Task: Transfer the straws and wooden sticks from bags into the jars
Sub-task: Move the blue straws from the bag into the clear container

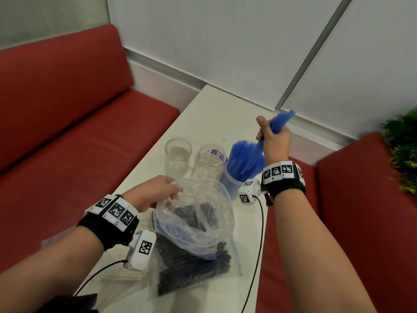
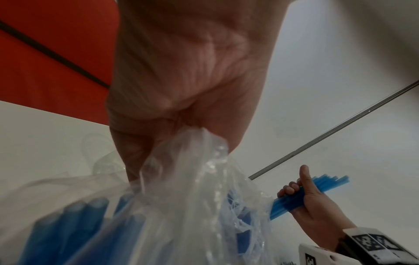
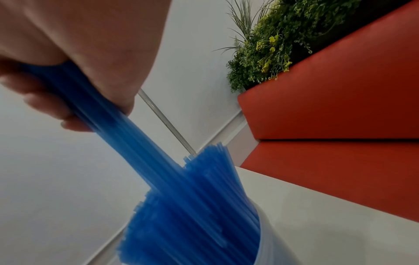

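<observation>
Nearest us on the white worktop [image 1: 209,114], a flat clear zip bag of dark sticks [image 1: 194,265] lies on its side; we judge these stiff and light, best gathered in a handful around their middles. On top of it sits a crumpled clear plastic bag [image 1: 198,213], soft and slippery, its mouth pinched open by our left hand [image 1: 155,193], fingers curled into the film. A few blue straws show inside it in the left wrist view, too blurred to count. That makes two bags we can be sure of.

Beyond them stand three jars: two empty clear glass jars [image 1: 178,154] side by side, fragile and easily tipped, and to their right a translucent jar packed with blue plastic straws [image 1: 243,170].

Farthest out, our right hand [image 1: 274,143] is closed around a bundle of thin blue straws [image 1: 282,119], gripped at mid-length, its lower ends entering the packed jar. The straws look light, smooth and bendable, likely to splay or slide unless squeezed together; their number is too great to count.
</observation>
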The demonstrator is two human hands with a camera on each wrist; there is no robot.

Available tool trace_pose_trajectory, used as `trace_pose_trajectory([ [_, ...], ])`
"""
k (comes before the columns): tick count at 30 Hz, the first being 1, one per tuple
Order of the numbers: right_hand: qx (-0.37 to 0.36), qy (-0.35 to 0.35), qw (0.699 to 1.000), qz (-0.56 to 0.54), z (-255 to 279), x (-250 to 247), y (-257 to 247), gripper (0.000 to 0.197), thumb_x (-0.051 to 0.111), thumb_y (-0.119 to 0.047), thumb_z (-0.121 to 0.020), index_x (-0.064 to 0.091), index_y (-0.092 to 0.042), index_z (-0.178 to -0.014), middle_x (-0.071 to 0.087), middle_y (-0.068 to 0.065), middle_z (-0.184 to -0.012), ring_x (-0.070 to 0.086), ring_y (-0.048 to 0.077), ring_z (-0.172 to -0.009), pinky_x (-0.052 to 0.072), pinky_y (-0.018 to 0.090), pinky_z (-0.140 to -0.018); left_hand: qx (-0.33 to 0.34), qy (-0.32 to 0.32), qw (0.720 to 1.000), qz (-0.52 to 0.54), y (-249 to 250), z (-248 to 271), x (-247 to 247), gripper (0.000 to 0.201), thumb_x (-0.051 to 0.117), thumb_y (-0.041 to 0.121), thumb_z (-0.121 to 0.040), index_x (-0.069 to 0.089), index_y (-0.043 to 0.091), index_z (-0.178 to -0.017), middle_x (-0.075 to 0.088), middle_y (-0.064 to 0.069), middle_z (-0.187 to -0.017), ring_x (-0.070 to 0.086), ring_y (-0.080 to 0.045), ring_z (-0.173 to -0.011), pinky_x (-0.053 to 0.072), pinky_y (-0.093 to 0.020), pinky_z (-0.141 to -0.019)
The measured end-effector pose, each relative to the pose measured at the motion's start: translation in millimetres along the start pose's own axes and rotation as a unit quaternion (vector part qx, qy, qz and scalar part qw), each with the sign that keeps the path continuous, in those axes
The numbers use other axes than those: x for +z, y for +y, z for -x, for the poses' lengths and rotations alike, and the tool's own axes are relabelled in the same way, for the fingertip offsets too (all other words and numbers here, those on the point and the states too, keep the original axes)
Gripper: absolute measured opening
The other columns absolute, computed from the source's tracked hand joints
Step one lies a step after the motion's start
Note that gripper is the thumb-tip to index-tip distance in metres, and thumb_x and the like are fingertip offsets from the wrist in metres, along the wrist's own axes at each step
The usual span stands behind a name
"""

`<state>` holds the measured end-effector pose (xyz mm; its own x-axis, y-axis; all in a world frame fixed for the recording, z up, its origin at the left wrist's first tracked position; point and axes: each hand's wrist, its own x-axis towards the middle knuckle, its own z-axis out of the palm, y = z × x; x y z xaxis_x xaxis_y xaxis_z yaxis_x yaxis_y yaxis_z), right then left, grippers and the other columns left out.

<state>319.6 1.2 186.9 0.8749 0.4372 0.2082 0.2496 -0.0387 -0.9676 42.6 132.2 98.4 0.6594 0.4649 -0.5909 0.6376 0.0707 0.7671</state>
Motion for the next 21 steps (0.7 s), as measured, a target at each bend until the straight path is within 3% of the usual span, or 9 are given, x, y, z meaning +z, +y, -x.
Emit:
trace_pose_trajectory([
  [5, 0.032, 0.002, 0.999, 0.011, 8.2, 6.7, 37.2, 0.04, 0.075, -0.053, -0.082, 0.055, -0.022, -0.066, 0.055, -0.001, -0.061, 0.05, 0.012, -0.056, 0.047, 0.025, -0.061, -0.003, 0.001, 1.0, -0.008, -2.6, -2.4, 1.4, 0.021, 0.054, 0.007, -0.09, 0.067, 0.011, -0.107, 0.071, -0.011, -0.109, 0.066, -0.016, -0.057, 0.051, -0.025, -0.052],
  [10, 0.078, -0.002, 0.997, 0.021, 21.8, 8.8, 66.9, 0.03, 0.081, -0.041, -0.081, 0.062, -0.018, -0.076, 0.068, -0.003, -0.072, 0.064, 0.007, -0.065, 0.049, 0.028, -0.067, -0.006, -0.003, 1.0, -0.016, -6.2, -1.4, 3.8, 0.024, 0.053, 0.003, -0.088, 0.068, 0.013, -0.103, 0.072, -0.011, -0.107, 0.066, -0.016, -0.058, 0.051, -0.024, -0.05],
  [14, -0.023, 0.01, 1.0, 0.003, 1.4, 4.4, 41.4, 0.021, 0.079, -0.027, -0.083, 0.062, -0.024, -0.094, 0.067, -0.014, -0.08, 0.065, 0.006, -0.079, 0.053, 0.024, -0.075, 0.0, -0.007, 1.0, -0.023, -4.4, -1.7, 4.3, 0.023, 0.053, 0.004, -0.09, 0.068, 0.014, -0.103, 0.072, -0.01, -0.108, 0.065, -0.016, -0.059, 0.05, -0.025, -0.052],
  [17, -0.114, 0.054, 0.991, 0.048, -0.9, 2.2, 32.2, 0.023, 0.07, -0.028, -0.088, 0.058, -0.037, -0.105, 0.066, -0.016, -0.083, 0.063, 0.002, -0.085, 0.05, 0.016, -0.082, 0.004, -0.012, 1.0, -0.027, -2.0, -2.6, 5.2, 0.021, 0.053, 0.006, -0.092, 0.068, 0.014, -0.104, 0.072, -0.01, -0.108, 0.065, -0.016, -0.059, 0.05, -0.025, -0.051],
  [19, -0.134, 0.06, 0.982, 0.121, 6.4, 5.3, 40.4, 0.017, 0.061, -0.029, -0.096, 0.062, -0.032, -0.113, 0.068, -0.014, -0.101, 0.062, 0.003, -0.101, 0.045, 0.013, -0.091, 0.006, -0.012, 0.999, -0.029, -1.6, -3.0, 5.7, 0.02, 0.054, 0.006, -0.092, 0.069, 0.013, -0.104, 0.072, -0.01, -0.108, 0.065, -0.016, -0.06, 0.05, -0.025, -0.051],
  [21, -0.108, -0.007, 0.959, 0.261, 12.8, 8.5, 60.7, 0.031, 0.044, -0.032, -0.106, 0.062, -0.021, -0.129, 0.06, 0.0, -0.135, 0.049, 0.022, -0.132, 0.036, 0.031, -0.112, 0.009, -0.013, 0.999, -0.032, -2.1, -3.9, 6.0, 0.019, 0.055, 0.007, -0.093, 0.068, 0.013, -0.104, 0.072, -0.01, -0.107, 0.065, -0.016, -0.059, 0.05, -0.024, -0.05],
])
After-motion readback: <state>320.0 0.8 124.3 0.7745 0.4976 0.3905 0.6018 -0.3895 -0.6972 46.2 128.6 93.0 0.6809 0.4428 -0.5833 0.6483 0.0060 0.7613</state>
